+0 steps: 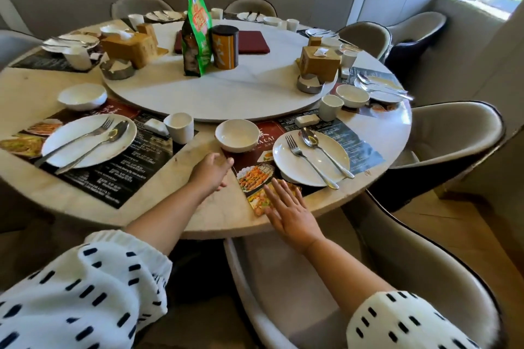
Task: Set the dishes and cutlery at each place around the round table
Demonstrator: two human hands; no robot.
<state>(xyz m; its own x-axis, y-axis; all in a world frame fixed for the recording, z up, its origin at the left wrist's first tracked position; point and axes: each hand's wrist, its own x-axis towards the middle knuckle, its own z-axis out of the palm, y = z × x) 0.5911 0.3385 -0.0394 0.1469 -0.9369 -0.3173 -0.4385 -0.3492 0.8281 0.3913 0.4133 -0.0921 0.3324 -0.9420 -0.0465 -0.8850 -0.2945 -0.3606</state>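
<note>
Your right hand (289, 208) lying flat, fingers spread, pressing near corner of mat (360, 147) at bench (221, 207) edge. Your left hand (211, 168) resting on bench at mat's left edge, fingers loosely extended, holding nothing, just short of bowl (236, 134). Plate (289, 164) sitting on mat, fork (312, 164) and spoon (326, 153) lying across it. Cup (330, 107) standing beyond plate.

The right hand (289, 212) hides the placemat (360, 147) corner; its small print is unreadable.
</note>
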